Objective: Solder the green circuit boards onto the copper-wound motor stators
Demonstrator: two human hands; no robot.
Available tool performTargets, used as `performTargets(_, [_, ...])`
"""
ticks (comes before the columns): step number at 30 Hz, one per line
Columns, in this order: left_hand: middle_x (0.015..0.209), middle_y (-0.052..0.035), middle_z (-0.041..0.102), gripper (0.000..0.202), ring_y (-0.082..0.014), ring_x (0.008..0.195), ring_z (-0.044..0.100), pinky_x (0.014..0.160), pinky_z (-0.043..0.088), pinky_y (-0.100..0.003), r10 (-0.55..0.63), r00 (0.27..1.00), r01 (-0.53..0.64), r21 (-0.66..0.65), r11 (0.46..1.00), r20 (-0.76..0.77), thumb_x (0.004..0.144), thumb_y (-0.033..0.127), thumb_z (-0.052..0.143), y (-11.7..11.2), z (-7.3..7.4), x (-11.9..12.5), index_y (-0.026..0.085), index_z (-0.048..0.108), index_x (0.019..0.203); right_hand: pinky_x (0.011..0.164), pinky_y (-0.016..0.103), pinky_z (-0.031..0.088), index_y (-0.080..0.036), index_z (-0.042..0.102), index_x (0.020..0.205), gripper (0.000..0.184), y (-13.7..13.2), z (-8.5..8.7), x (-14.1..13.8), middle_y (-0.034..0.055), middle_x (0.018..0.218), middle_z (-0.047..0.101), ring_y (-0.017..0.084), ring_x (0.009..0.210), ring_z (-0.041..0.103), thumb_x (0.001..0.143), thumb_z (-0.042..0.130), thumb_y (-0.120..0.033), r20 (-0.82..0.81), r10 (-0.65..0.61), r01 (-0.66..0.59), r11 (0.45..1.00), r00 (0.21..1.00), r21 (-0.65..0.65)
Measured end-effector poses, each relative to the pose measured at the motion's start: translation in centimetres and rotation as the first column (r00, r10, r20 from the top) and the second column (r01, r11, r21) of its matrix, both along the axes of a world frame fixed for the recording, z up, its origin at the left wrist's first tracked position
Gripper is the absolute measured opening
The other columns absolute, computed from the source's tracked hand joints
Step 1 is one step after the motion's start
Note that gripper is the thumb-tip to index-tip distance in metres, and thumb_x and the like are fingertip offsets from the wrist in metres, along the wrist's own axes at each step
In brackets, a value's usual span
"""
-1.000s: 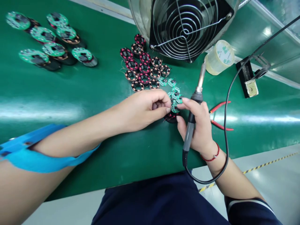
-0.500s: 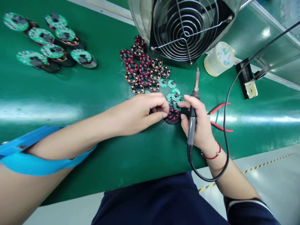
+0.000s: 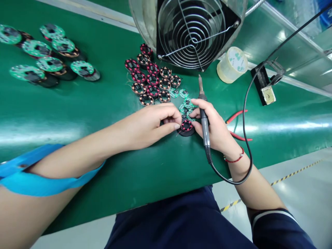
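My left hand (image 3: 153,122) is closed in a pinch, its fingertips touching the left side of a round black coil part with red windings (image 3: 186,127) that lies on the green mat (image 3: 77,103). My right hand (image 3: 214,129) grips a soldering iron (image 3: 203,110) with its tip pointing away from me, and its fingers touch the same coil part from the right. A small heap of green round circuit boards (image 3: 185,103) lies just behind the coil part.
A cluster of wound coils (image 3: 151,81) sits before a caged fan (image 3: 193,29). Finished assemblies with green boards (image 3: 49,57) lie far left. A tape roll (image 3: 232,65), an iron stand (image 3: 264,86) and red-handled cutters (image 3: 237,126) are to the right.
The green board that both hands held over the coil part is gone from my fingers; the coil's red windings show. The iron has swung more upright and moved left.
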State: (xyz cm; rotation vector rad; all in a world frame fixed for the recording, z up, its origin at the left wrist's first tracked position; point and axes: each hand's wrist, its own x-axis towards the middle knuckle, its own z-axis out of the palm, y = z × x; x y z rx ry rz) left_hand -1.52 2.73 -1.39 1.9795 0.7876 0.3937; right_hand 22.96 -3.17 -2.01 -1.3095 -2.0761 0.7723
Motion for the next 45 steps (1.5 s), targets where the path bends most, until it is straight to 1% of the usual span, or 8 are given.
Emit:
performTargets(4, [0.086, -0.0020, 0.066, 0.025, -0.0189, 0.077, 0.062, 0.074, 0.046, -0.031, -0.007, 1.000, 0.007, 0.003, 1.000, -0.006, 0.096, 0.039, 0.050, 0.0, 0.1, 0.1, 0.022, 0.064, 0.087, 0.104, 0.042, 0.062, -0.030, 0.049, 0.151, 0.052, -0.2, -0.5, 0.2, 0.0016, 0.111, 0.075, 0.022, 0.108, 0.074, 0.103, 0.061, -0.016, -0.037, -0.029, 0.031, 0.997, 0.999, 0.072])
performTargets(8, [0.084, -0.0017, 0.066, 0.024, -0.0186, 0.076, 0.061, 0.073, 0.045, -0.030, 0.001, 1.000, -0.001, 0.015, 1.000, 0.008, 0.096, 0.038, 0.050, 0.0, -0.1, 0.2, 0.021, 0.064, 0.086, 0.099, 0.042, 0.063, -0.032, 0.050, 0.149, 0.048, -0.7, -0.3, -0.3, -0.0003, 0.105, 0.074, 0.022, 0.101, 0.075, 0.105, 0.061, -0.016, -0.041, -0.093, 0.100, 0.958, 0.995, 0.269])
performTargets(15, [0.086, -0.0015, 0.068, 0.020, -0.0191, 0.080, 0.062, 0.077, 0.046, -0.031, -0.046, 0.996, 0.047, -0.009, 0.999, 0.075, 0.098, 0.034, 0.051, 0.5, -0.5, 0.1, 0.022, 0.063, 0.087, 0.084, 0.041, 0.058, -0.033, 0.052, 0.148, 0.037, -2.3, 0.8, -3.4, 0.0016, 0.096, 0.071, 0.023, 0.088, 0.069, 0.114, 0.045, -0.023, 0.218, -0.242, 0.122, 0.883, 0.946, 0.453])
performTargets(19, [0.089, -0.0021, 0.069, 0.020, -0.0205, 0.086, 0.064, 0.080, 0.047, -0.032, -0.053, 0.995, 0.055, -0.018, 0.998, 0.084, 0.099, 0.033, 0.052, 0.7, -0.6, 0.0, 0.022, 0.066, 0.090, 0.077, 0.040, 0.054, -0.027, 0.053, 0.148, 0.033, -2.8, 0.9, -3.8, 0.0026, 0.094, 0.072, 0.023, 0.083, 0.065, 0.116, 0.044, -0.024, 0.317, -0.186, 0.028, 0.896, 0.930, 0.444])
performTargets(22, [0.089, -0.0018, 0.069, 0.020, -0.0202, 0.086, 0.064, 0.079, 0.046, -0.031, -0.055, 0.994, 0.057, -0.013, 0.998, 0.098, 0.098, 0.033, 0.053, 0.7, -0.8, 0.1, 0.021, 0.067, 0.090, 0.076, 0.039, 0.055, -0.028, 0.053, 0.147, 0.033, -2.8, 1.1, -3.3, 0.0025, 0.096, 0.074, 0.023, 0.085, 0.067, 0.114, 0.048, -0.023, 0.278, -0.149, 0.012, 0.898, 0.949, 0.440])
performTargets(27, [0.088, -0.0011, 0.069, 0.017, -0.0190, 0.084, 0.062, 0.079, 0.046, -0.031, -0.047, 0.993, 0.048, -0.008, 0.999, 0.108, 0.096, 0.032, 0.054, 0.8, -0.9, 0.2, 0.022, 0.063, 0.086, 0.094, 0.046, 0.062, -0.032, 0.045, 0.155, 0.052, -2.2, 1.5, -2.4, 0.0055, 0.126, 0.078, 0.026, 0.105, 0.073, 0.106, 0.054, -0.018, 0.178, -0.090, 0.027, 0.944, 0.980, 0.329])
performTargets(32, [0.091, -0.0018, 0.071, 0.020, -0.0204, 0.084, 0.064, 0.079, 0.046, -0.032, -0.037, 0.997, 0.038, -0.025, 0.999, 0.066, 0.097, 0.037, 0.053, 0.7, -0.6, 0.1, 0.023, 0.064, 0.088, 0.107, 0.047, 0.062, -0.034, 0.043, 0.159, 0.056, -1.8, 1.3, -2.0, 0.0053, 0.135, 0.079, 0.025, 0.119, 0.076, 0.107, 0.057, -0.019, 0.109, 0.000, -0.019, 0.984, 0.994, 0.178])
performTargets(45, [0.088, -0.0020, 0.072, 0.021, -0.0192, 0.082, 0.065, 0.077, 0.048, -0.031, -0.033, 0.998, 0.035, -0.028, 0.999, 0.060, 0.097, 0.037, 0.053, 0.6, -0.2, 0.0, 0.022, 0.065, 0.088, 0.098, 0.042, 0.063, -0.031, 0.049, 0.156, 0.050, -1.5, 1.6, -1.9, 0.0048, 0.129, 0.081, 0.024, 0.106, 0.074, 0.108, 0.063, -0.022, 0.126, 0.030, -0.060, 0.969, 0.992, 0.241])
